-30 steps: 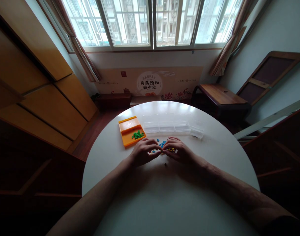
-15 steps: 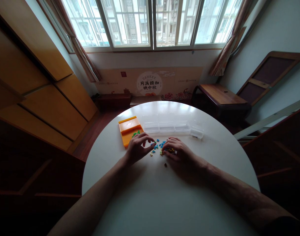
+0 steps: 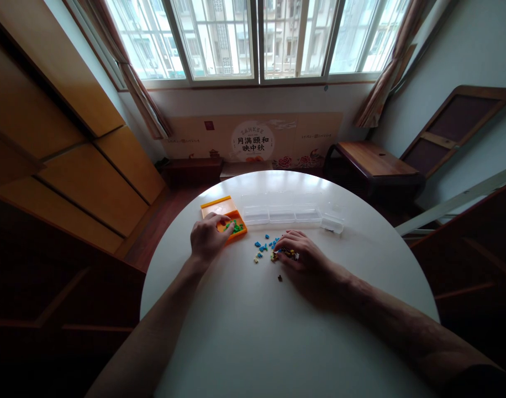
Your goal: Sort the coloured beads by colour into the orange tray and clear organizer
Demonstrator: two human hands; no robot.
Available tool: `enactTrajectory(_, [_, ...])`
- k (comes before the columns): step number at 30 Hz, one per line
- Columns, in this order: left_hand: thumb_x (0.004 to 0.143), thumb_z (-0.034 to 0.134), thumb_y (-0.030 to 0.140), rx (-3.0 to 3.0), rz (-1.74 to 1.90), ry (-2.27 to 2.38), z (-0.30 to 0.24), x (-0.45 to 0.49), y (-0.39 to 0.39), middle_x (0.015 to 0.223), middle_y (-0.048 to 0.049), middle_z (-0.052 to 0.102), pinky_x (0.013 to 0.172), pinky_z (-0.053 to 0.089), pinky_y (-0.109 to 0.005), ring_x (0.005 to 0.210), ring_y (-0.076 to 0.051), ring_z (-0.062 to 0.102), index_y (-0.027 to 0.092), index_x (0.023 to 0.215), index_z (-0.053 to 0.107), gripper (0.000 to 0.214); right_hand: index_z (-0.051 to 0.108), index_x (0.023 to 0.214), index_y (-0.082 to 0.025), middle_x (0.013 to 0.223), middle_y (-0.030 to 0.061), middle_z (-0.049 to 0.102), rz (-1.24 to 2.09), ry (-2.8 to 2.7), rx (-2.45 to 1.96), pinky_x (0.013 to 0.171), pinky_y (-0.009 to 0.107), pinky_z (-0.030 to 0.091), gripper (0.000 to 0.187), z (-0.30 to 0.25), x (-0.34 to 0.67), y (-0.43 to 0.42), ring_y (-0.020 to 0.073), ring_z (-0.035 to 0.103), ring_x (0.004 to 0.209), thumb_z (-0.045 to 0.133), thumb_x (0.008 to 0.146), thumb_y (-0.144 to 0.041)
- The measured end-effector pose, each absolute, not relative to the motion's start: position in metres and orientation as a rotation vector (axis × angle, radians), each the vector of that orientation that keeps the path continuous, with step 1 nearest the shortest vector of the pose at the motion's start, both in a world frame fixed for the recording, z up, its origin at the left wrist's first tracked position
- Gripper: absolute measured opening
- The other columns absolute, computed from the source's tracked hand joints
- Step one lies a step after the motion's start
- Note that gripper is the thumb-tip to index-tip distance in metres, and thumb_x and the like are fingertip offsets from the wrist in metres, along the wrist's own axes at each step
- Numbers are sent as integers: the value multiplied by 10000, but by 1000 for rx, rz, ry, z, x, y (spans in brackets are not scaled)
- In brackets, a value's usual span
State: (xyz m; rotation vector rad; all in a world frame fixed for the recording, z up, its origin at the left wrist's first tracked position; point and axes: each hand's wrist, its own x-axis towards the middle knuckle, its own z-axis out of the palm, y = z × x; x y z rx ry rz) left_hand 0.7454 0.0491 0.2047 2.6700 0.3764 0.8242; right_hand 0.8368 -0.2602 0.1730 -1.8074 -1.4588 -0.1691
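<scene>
The left hand (image 3: 205, 236) is held over the orange box (image 3: 238, 237), its fingers parted, with green bricks (image 3: 237, 227) spread just right of their tips. The right hand (image 3: 305, 251) is curled over the mixed pile (image 3: 293, 254); whether anything is pinched by its fingers cannot be told. Blue bricks (image 3: 262, 249) are scattered left of those fingers.

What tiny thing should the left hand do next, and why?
Probably loosen its grip over the orange box. The left hand is right beside the green pieces there, so anything it holds, which I can't make out, would likely drop among them. The right hand is at the mixed pile on the table.
</scene>
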Motion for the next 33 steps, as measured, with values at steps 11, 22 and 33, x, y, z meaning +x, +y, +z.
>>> enactTrajectory(11, [1012,750,313,2575,485,-488,184,741,-4,999,-9,767,828,480,-314,817,-155,679,285,1081,823,104,715,1047,-253,1007,57,762,-172,-1433,-1820,959,435,536,83,176,834,-260,250,684,942,689,1003,-187])
enactTrajectory(22, [984,763,257,2554,435,-486,187,740,-7,956,-8,759,798,477,-301,831,-166,672,272,999,829,70,719,1039,-252,998,50,753,-181,-1441,-1810,957,414,530,89,173,836,-259,242,677,943,712,992,-177])
enactTrajectory(33, [904,797,230,2548,417,-357,190,739,-10,899,-3,734,824,476,-307,820,-169,662,255,935,827,49,718,1046,-253,989,56,752,-170,-1448,-1801,931,416,540,81,173,837,-259,244,672,930,702,997,-191])
